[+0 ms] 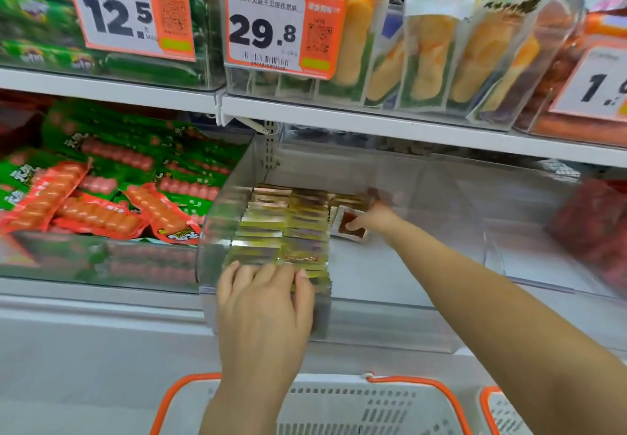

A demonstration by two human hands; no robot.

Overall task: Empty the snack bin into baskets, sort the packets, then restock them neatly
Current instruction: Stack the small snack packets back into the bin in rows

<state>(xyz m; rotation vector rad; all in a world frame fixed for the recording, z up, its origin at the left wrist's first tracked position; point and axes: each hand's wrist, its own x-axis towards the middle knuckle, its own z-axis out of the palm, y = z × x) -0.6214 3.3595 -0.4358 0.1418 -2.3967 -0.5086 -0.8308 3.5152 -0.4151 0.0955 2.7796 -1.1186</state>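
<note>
Restocking clear bin (441, 302). My left hand (264, 305) lies flat, fingers together, on the near end of the gold packets (281, 227), bracing the rows upright. My right hand (371, 219) pinches a red packet (349, 227) just beyond them, starting the next column; basket (339, 404) below my wrists

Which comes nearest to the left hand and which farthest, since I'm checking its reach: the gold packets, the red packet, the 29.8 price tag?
1. Gold packets: stacked in the clear bin's left part, under the left hand's fingertips.
2. Red packet: farther back and to the right, at the right hand.
3. 29.8 price tag: on the shelf above.
</note>
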